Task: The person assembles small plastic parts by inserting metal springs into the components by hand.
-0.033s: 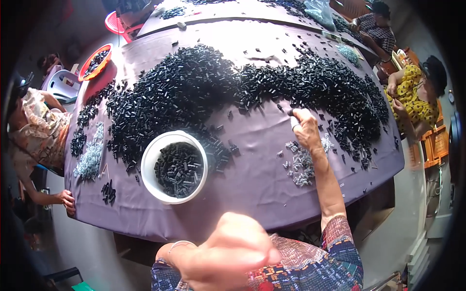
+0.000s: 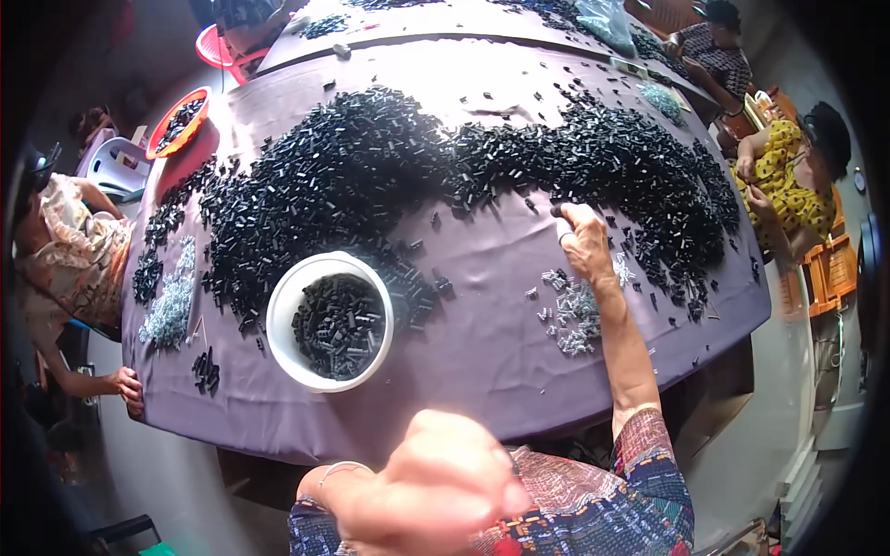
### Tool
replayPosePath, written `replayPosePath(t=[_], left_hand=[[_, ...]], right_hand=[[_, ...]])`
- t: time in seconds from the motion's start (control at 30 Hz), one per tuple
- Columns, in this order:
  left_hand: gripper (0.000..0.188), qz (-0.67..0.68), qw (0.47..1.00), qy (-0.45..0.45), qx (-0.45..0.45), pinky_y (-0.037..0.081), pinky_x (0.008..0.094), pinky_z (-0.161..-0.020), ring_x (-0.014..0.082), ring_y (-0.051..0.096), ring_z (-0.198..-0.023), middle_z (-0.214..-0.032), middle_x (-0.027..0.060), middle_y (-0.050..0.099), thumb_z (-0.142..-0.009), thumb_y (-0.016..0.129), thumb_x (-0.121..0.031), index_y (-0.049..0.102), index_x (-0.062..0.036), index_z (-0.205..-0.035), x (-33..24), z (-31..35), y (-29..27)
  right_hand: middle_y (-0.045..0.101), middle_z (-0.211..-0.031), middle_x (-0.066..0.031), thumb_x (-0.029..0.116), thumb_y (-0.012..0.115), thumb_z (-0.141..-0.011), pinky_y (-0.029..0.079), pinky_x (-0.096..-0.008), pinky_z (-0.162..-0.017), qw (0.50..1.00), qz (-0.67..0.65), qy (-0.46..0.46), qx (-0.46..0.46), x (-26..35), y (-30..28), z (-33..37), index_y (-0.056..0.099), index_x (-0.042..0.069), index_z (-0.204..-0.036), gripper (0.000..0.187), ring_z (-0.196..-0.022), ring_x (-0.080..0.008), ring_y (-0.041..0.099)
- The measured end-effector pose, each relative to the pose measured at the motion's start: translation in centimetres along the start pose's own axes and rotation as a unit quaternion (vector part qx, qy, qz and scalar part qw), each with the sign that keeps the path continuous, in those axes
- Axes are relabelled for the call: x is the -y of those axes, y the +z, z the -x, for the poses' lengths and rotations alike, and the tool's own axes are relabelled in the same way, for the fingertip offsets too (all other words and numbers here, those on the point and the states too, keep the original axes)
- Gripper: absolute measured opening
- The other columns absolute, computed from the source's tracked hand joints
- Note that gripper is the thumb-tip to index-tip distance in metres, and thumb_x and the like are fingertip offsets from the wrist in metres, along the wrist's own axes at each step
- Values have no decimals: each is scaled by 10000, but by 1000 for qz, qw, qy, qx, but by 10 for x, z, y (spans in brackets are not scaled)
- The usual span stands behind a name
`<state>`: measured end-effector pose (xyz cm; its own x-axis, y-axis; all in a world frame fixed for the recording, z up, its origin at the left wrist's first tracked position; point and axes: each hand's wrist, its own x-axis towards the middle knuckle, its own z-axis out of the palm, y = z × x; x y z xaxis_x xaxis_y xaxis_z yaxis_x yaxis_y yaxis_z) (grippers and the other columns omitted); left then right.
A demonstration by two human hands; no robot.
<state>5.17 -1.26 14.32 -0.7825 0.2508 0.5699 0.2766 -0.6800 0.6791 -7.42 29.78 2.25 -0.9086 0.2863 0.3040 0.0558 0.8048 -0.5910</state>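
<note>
My left hand (image 2: pixel 434 491) is held up close at the bottom middle, above my lap. Its fingers are curled together, and whatever they hold is hidden. Farther out, my right hand (image 2: pixel 586 243) reaches over the purple cloth, fingertips bunched around a small black piece (image 2: pixel 556 211) at the front edge of a large heap of short black tubular pieces (image 2: pixel 343 167). A pale band circles one finger. Beside that forearm lies a scatter of small clear-grey pieces (image 2: pixel 577 315). A white bucket (image 2: pixel 280 347), partly filled with black pieces, stands left of centre.
The table (image 2: pixel 491 371) wears a purple cloth. An orange basket (image 2: pixel 199 94) of black pieces sits at its far left edge. Another clear-grey pile (image 2: pixel 169 310) lies at left. People sit around: one in floral clothes (image 2: pixel 83 232), another in yellow (image 2: pixel 793 176).
My left hand has shifted slightly, still closed. The whole view has moved a little; my right hand stays at the same spot by the heap.
</note>
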Motion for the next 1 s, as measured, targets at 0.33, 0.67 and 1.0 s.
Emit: replayPosePath(t=[0.33,0.67,1.0], left_hand=[[241,23,987,36,-156,442,365,-866,184,610,-897,-972,91,632,-831,680,-233,594,-128,-1030,-7,-48,72],[130,223,947,170,-155,448,377,-874,173,649,-807,-831,49,638,-865,657,-214,581,-116,-905,19,-52,79],[174,167,940,-119,-272,463,348,-831,167,661,-808,-825,42,657,-815,711,-182,594,-106,-919,-43,-52,96]], right_hand=[[540,-1048,-229,106,559,-790,487,-429,-839,981,175,54,-55,-91,7,-50,589,116,-1138,349,-965,-377,579],[464,-1116,-148,99,534,-801,486,-436,-847,979,192,3,-62,-69,39,-53,605,170,-1067,285,-1002,-364,527],[527,-1028,-164,17,553,-769,453,-392,-859,990,98,-102,-28,-28,62,-19,612,77,-1112,354,-960,-325,540]])
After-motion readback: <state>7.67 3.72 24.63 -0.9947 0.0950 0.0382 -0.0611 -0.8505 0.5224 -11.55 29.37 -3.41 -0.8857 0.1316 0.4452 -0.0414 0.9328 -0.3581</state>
